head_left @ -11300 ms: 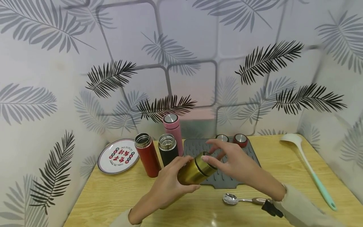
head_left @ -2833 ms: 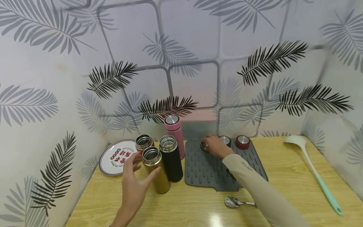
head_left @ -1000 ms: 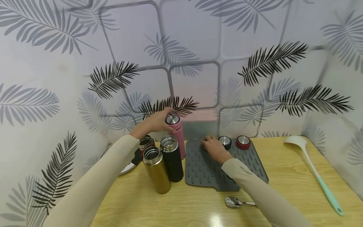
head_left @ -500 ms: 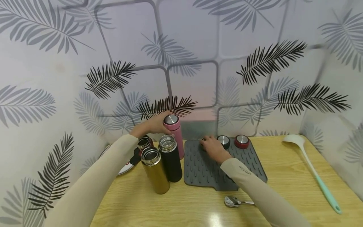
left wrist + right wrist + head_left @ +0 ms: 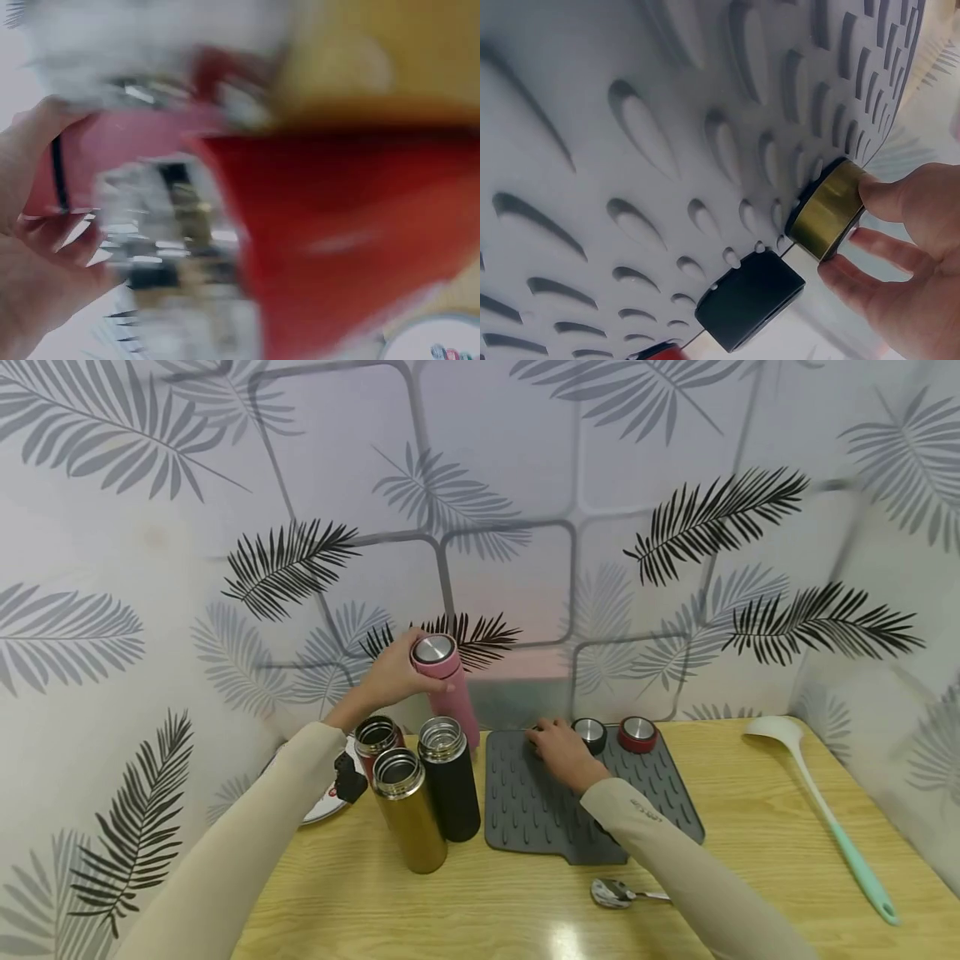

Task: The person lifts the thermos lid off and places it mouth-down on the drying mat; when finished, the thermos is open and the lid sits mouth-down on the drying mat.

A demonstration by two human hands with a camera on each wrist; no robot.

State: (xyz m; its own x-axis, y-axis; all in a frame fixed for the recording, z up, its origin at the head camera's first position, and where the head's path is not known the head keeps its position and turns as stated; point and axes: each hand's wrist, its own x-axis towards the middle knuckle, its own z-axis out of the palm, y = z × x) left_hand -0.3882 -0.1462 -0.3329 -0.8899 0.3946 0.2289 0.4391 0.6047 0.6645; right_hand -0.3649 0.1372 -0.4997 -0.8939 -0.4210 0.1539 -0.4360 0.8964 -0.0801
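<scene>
In the head view my left hand (image 5: 393, 675) grips the capped pink thermos (image 5: 456, 702) near its top, and the thermos leans left. Three uncapped bottles stand close by: red (image 5: 377, 739), black (image 5: 453, 793) and gold (image 5: 412, 827), their steel necks showing. In the blurred left wrist view the red bottle hides much of the pink thermos. My right hand (image 5: 564, 752) is over the back left of the grey drying mat (image 5: 525, 814). The right wrist view shows its thumb and fingers pinching a gold lid (image 5: 829, 210) on the mat.
A black lid (image 5: 590, 735) and a red lid (image 5: 637, 734) sit along the mat's back edge. A patterned plate (image 5: 324, 810) lies behind my left forearm. A spoon (image 5: 613, 893) lies in front of the mat, and a ladle (image 5: 847, 847) is at the right.
My left hand has gone from the gold bottle to the pink thermos, now raised and shifted left. The gold bottle has lost its lid; my right hand has placed that on the mat.
</scene>
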